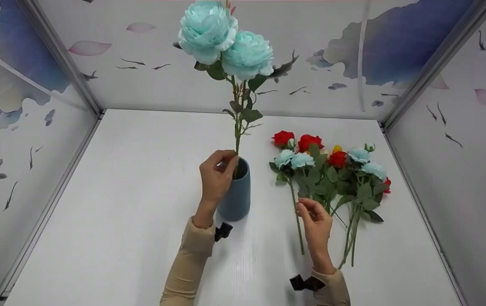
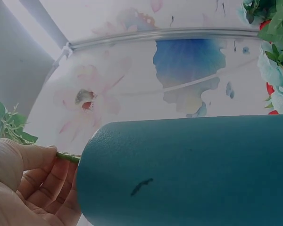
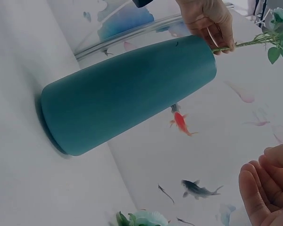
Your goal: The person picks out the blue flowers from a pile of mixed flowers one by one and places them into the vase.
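A blue-green vase (image 1: pixel 235 202) stands upright on the white table. My left hand (image 1: pixel 218 176) pinches a green flower stem (image 2: pixel 67 157) between thumb and fingers, right at the vase's mouth. The stem's lower end reaches inside, hidden by the wall. High above the vase, two large pale turquoise blooms (image 1: pixel 208 32) top the upright stems, with green leaves below them. To the right of the vase, my right hand (image 1: pixel 317 227) hovers with loosely bent fingers (image 3: pixel 252 190) and nothing between them. In the head view it overlaps the stem (image 1: pixel 292 199) of a lying flower.
Several artificial flowers lie in a pile on the table's right side, with red roses (image 1: pixel 310 143), small light-blue blooms (image 1: pixel 302 160) and green leaves (image 1: pixel 321 187). Printed panels with fish and petals (image 1: pixel 140 27) wall in the table (image 1: pixel 111 204) at the back and both sides.
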Demonstrator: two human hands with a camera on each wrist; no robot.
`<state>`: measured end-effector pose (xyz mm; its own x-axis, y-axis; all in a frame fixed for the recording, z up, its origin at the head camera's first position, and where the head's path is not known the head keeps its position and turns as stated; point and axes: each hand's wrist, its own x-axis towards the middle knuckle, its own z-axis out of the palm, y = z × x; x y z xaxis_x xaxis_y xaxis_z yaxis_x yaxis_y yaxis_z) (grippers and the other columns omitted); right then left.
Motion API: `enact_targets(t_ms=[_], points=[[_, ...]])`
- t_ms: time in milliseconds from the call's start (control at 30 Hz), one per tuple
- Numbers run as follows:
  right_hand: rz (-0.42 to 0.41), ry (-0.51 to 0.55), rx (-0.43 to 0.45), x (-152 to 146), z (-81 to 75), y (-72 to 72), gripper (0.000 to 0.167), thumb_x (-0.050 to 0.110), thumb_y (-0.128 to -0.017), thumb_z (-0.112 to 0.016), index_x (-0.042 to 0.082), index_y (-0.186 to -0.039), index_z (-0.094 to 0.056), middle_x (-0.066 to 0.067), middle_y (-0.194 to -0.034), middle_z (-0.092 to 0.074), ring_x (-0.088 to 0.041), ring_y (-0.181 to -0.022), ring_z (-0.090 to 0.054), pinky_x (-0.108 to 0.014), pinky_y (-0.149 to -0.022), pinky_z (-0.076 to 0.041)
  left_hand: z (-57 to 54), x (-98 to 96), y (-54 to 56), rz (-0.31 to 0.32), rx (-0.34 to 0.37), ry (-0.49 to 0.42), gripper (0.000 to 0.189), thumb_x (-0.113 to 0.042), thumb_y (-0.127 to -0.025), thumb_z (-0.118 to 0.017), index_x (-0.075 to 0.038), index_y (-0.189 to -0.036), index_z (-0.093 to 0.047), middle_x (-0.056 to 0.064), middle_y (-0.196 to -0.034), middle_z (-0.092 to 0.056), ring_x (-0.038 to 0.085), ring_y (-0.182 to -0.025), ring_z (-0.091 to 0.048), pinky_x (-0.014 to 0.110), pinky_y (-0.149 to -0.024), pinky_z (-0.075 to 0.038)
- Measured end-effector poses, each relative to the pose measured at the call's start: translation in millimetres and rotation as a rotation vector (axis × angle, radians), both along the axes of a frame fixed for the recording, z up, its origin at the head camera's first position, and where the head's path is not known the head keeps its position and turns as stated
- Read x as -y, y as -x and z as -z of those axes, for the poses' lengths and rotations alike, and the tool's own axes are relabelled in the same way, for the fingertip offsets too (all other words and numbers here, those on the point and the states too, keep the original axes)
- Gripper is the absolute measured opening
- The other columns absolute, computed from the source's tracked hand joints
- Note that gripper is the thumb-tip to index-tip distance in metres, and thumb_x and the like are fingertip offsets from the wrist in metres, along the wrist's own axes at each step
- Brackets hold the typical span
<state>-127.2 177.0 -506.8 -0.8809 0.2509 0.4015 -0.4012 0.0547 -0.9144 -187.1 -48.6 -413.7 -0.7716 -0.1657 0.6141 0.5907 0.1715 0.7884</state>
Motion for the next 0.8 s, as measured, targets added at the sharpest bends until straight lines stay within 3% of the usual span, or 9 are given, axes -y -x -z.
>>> enact_targets(t_ms=[333,600,733,800], points=[[0.019,-0.017,0.035,1.8,-1.6,0.3,0.014,-0.009,-0.086,-0.059,-0.017,-0.097,-0.062,-0.024,-0.084,-0.062,-0.015,-0.071,-0.061,-0.023,-0.065,-0.052,6.6,0.3,-6.1,0.000,-0.015,0.015,0.007,0.012,-0.080,-0.064,0.013,-0.087,-0.064,0.020,-0.078,-0.065,0.014,-0.061,-0.054,0.019,-0.055,-0.042],[0.012,0.022,0.040,0.5,6.4,4.3,0.013,-0.011,-0.086,-0.059,-0.017,-0.097,-0.061,-0.022,-0.083,-0.063,-0.015,-0.071,-0.062,-0.022,-0.064,-0.051,13.2,0.1,-9.1,-0.050,-0.054,0.055,0.008,0.013,-0.079,-0.065,0.011,-0.086,-0.065,0.019,-0.076,-0.064,0.020,-0.060,-0.053,0.026,-0.058,-0.044],[0.010,0.039,0.049,-2.1,16.7,8.8,0.013,-0.010,-0.086,-0.059,-0.016,-0.097,-0.062,-0.018,-0.083,-0.064,-0.013,-0.071,-0.061,-0.022,-0.064,-0.051,30.9,1.4,-0.9,-0.079,-0.065,0.076,0.006,0.009,-0.080,-0.067,0.006,-0.085,-0.066,0.014,-0.076,-0.064,0.019,-0.062,-0.054,0.030,-0.059,-0.045],[0.000,0.047,0.041,-1.2,14.5,8.0,0.013,-0.010,-0.086,-0.059,-0.017,-0.097,-0.061,-0.019,-0.083,-0.063,-0.014,-0.071,-0.061,-0.022,-0.064,-0.051,40.5,2.7,4.0,-0.087,-0.067,0.085,0.006,0.006,-0.080,-0.068,0.004,-0.085,-0.066,0.012,-0.076,-0.064,0.019,-0.064,-0.055,0.031,-0.060,-0.046]])
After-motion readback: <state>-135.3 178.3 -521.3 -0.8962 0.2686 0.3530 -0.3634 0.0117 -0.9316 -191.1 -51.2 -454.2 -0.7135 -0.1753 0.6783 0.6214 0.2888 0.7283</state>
